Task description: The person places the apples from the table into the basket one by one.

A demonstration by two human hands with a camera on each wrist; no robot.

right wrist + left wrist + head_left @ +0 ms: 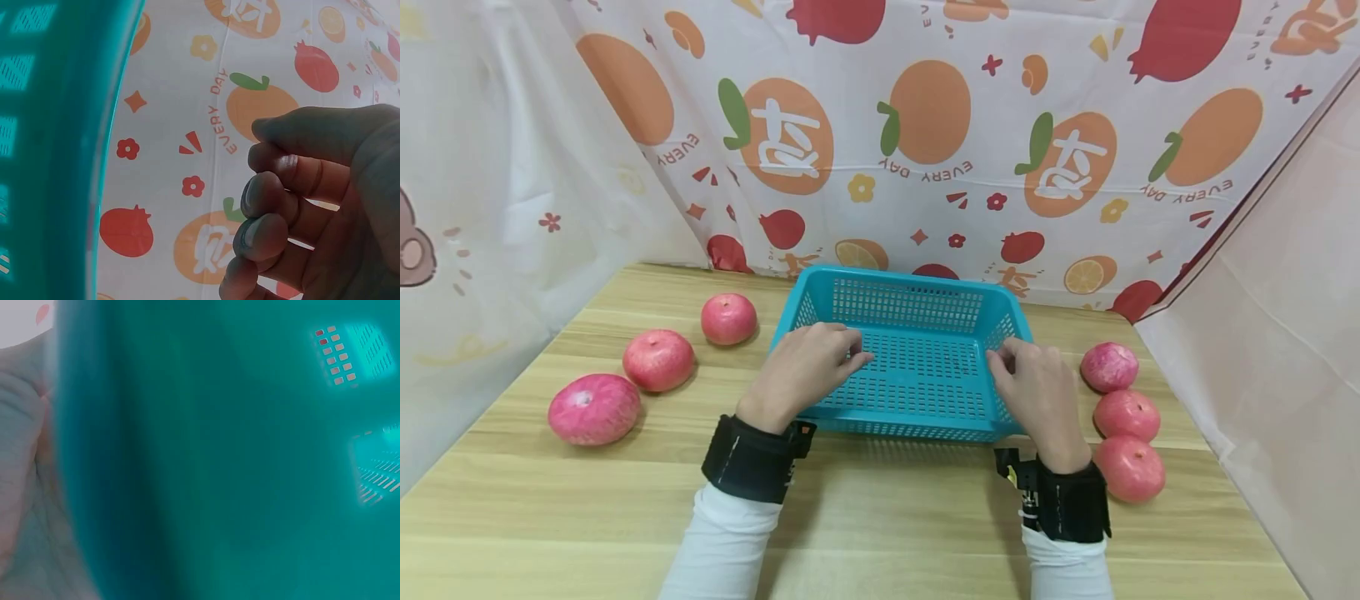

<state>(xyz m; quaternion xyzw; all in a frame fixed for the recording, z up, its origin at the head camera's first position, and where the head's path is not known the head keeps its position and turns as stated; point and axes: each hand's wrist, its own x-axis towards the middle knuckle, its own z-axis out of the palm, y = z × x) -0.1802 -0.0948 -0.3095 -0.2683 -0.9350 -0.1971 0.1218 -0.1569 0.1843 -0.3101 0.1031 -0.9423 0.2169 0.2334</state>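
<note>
A blue-green plastic basket [917, 367] with perforated sides and bottom stands on the table, and no fruit shows inside it. My left hand [808, 367] is over its left side, fingers loosely bent, thumb and forefinger pointing inward. In the left wrist view the basket wall [206, 456] fills most of the picture, and only part of the left hand [28, 481] shows at the edge. At the right side is my right hand [1037, 396]. Its loosely curled fingers [265, 237] hold nothing and show apart from the basket rim [94, 206] in the right wrist view.
Three pinkish-red round fruits lie left of the basket: one nearest it [728, 319], a middle one [658, 360] and a larger, flatter one [595, 408]. Three more stand in a row at right: far [1109, 367], middle [1127, 415] and near [1130, 468]. A fruit-print curtain [865, 200] hangs behind the table.
</note>
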